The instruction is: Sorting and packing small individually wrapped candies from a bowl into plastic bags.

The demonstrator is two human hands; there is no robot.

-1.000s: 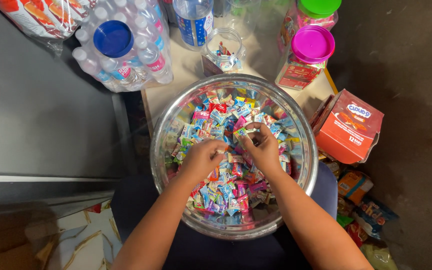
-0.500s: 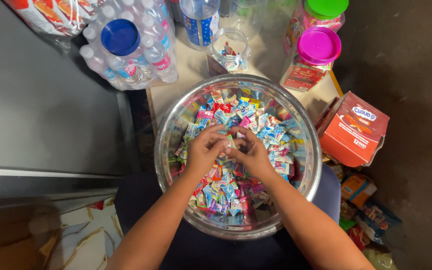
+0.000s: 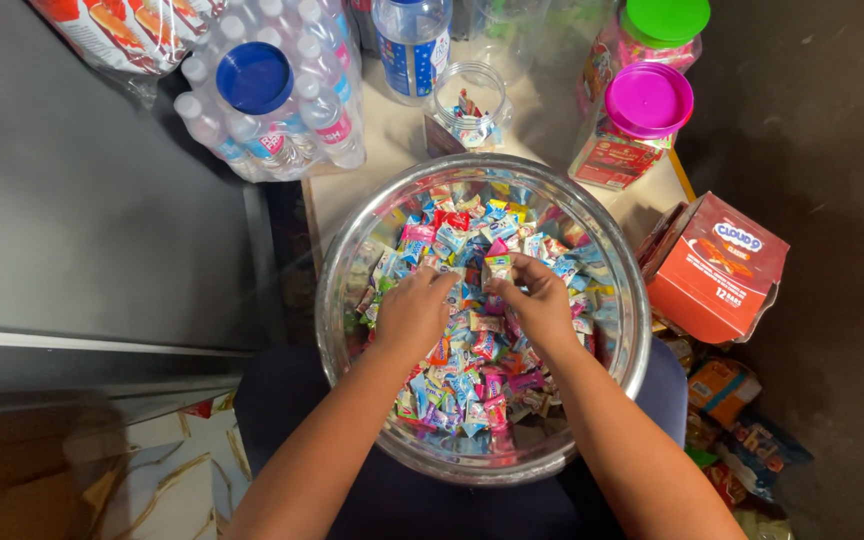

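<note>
Your right hand [image 3: 542,300] pinches a small wrapped candy [image 3: 498,266] between curled fingers; your left hand [image 3: 414,312] rests palm-down, fingers curled into the colourful wrapped sweets [image 3: 472,370] filling the large round metal bowl [image 3: 337,300] on your lap.

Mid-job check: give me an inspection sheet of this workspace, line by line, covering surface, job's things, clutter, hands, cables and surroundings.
Surface: small beige table, crowded at the far end.
Job's things: large metal bowl on the person's lap, filled with wrapped candies in many colours.
Clutter: pack of water bottles, small open glass jar with a few candies, two plastic jars with pink lid and green lid, orange carton.
Hands: left hand and right hand both in the bowl; the right pinches one candy.
Cables: nothing seen.
Surroundings: dark floor, snack packets at right.
</note>
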